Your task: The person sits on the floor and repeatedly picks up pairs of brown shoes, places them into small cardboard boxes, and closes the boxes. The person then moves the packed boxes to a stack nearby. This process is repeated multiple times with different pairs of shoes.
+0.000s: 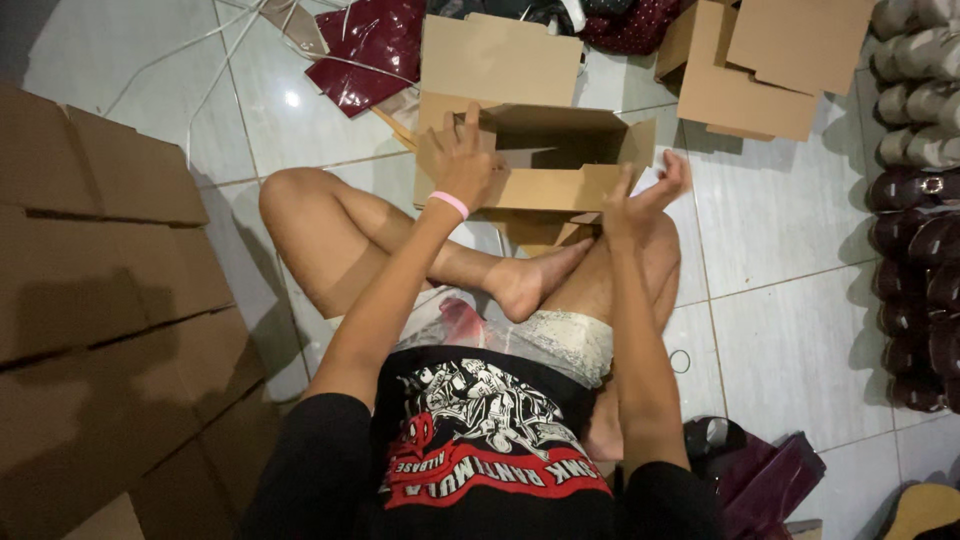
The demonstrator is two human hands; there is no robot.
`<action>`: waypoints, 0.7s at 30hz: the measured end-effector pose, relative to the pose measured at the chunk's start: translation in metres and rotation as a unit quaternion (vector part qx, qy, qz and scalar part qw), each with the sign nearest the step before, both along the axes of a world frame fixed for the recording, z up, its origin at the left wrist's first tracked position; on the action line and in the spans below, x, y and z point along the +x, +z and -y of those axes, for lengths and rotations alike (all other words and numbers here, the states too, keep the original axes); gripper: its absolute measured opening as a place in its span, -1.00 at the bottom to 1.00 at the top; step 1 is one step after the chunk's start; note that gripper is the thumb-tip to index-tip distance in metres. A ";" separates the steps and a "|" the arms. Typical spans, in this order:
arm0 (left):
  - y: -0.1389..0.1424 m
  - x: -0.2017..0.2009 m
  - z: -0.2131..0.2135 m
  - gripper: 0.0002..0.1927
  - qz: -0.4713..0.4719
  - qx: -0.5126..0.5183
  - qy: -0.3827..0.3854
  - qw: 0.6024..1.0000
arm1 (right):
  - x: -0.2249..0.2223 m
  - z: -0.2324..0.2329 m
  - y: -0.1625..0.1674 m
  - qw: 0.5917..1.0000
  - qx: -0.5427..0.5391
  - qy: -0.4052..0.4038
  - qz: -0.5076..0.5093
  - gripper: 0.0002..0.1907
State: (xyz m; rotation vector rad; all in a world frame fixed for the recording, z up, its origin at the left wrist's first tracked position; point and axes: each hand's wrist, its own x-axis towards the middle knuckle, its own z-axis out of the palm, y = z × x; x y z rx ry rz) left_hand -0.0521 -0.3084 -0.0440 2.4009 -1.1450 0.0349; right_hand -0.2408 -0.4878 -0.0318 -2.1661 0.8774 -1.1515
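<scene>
I sit cross-legged on a white tiled floor with an open brown cardboard box (pixel 560 160) in front of my knees. My left hand (pixel 462 160) presses on the box's left end flap, fingers spread over the cardboard, a pink band on the wrist. My right hand (pixel 645 195) is at the box's right front corner, palm turned up and fingers curled against the edge. The box's lid flap (pixel 500 60) stands open behind it. The inside looks empty and dark.
A stack of closed cardboard boxes (pixel 110 300) rises on my left. More unfolded cardboard (pixel 760 70) lies at the back right. Dark red glossy bags (pixel 365 50) lie behind the box. Rows of dark shoes (pixel 915 200) line the right edge. A maroon bag (pixel 760 480) lies by my right hip.
</scene>
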 end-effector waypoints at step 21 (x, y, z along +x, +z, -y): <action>-0.008 0.012 -0.015 -0.41 -0.070 -0.270 -0.064 0.958 | 0.003 0.047 -0.018 0.935 0.245 0.256 0.011 -0.69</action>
